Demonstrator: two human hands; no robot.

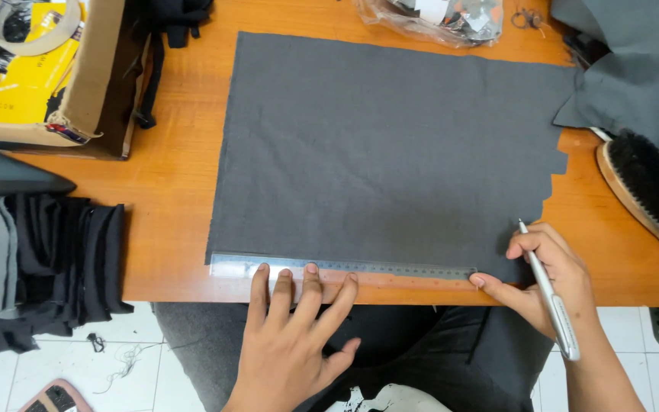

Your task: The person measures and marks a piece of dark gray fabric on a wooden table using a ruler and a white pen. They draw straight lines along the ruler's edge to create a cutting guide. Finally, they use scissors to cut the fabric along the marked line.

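Your left hand lies flat at six o'clock, fingers spread, with the fingertips pressing on the metal ruler; the hand is open, not gripped around anything. The ruler runs straight along the near edge of the dark grey cloth, which is spread smooth across the middle of the orange wooden tabletop. Your right hand, at about four o'clock, is closed around a white pen, its tip pointing up toward the cloth's jagged right edge, while one fingertip of that hand touches the ruler's right end. The two hands are well apart, one near each half of the ruler. At three o'clock a wooden brush with black bristles rests on the tabletop, and above it, at two o'clock, lies more grey fabric. At ten o'clock sits an open cardboard box, and at eight o'clock a stack of folded black and grey cloths hangs just off the tabletop's left edge.
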